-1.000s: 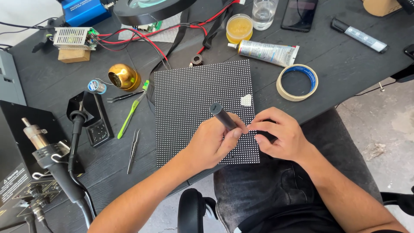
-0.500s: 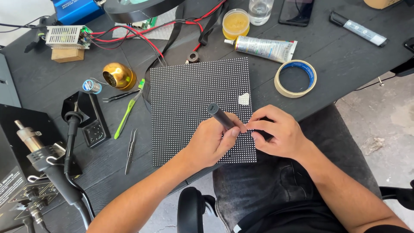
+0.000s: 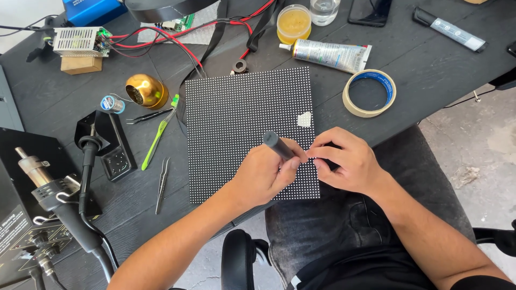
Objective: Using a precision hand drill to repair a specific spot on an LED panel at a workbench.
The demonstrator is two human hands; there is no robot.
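**LED matrix panel under two hands at the worktop's near edge**

The LED matrix panel (image 3: 242, 129), a black square grid of dots, lies flat in the middle of the frame on the dark worktop (image 3: 430, 59), its lower edge close to the worktop's near edge. Both hands meet over its lower right corner. The left hand (image 3: 263, 174) is closed around a black pen-shaped tool (image 3: 277, 145), whose long axis slants from upper left down to lower right, its working end hidden between the fingers. The right hand (image 3: 344, 161) pinches its fingertips together just beside that end; whether it holds something small cannot be told. A pale patch (image 3: 305, 119) sits on the panel just above the hands.

Left of the panel lie green tweezers (image 3: 158, 137) and steel tweezers (image 3: 162, 182); a tape roll (image 3: 369, 92) and a tube (image 3: 330, 53) lie at upper right. The panel's upper left stays uncovered.
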